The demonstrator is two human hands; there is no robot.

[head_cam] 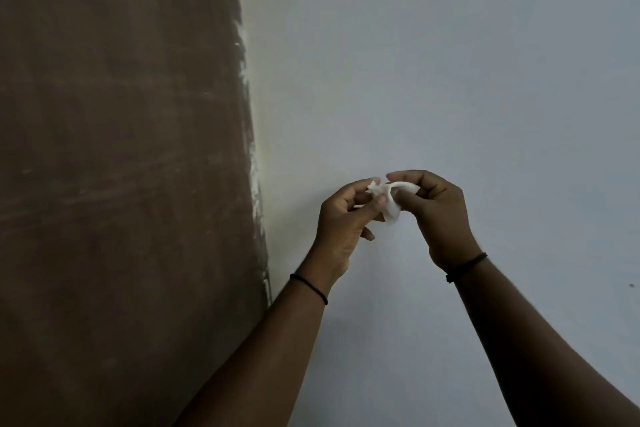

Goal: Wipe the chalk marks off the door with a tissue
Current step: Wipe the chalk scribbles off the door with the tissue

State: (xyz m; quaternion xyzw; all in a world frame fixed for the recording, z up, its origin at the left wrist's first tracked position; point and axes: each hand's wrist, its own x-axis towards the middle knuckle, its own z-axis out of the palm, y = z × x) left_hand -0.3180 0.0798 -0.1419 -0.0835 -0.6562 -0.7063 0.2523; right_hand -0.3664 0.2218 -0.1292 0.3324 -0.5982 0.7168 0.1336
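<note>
head view | faces wall (450, 62) straight on | close range

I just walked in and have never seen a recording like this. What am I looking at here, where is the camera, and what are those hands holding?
There is no machine here: a person does the job with bare hands. The one picture comes from a camera worn on the person's head, looking forward and down. The left hand and the right hand together pinch a small crumpled white tissue in front of a pale wall. Each wrist wears a thin black band. The big brown surface on the left is the door, with faint whitish smears that look like chalk marks. The tissue is not touching the door now.
</note>
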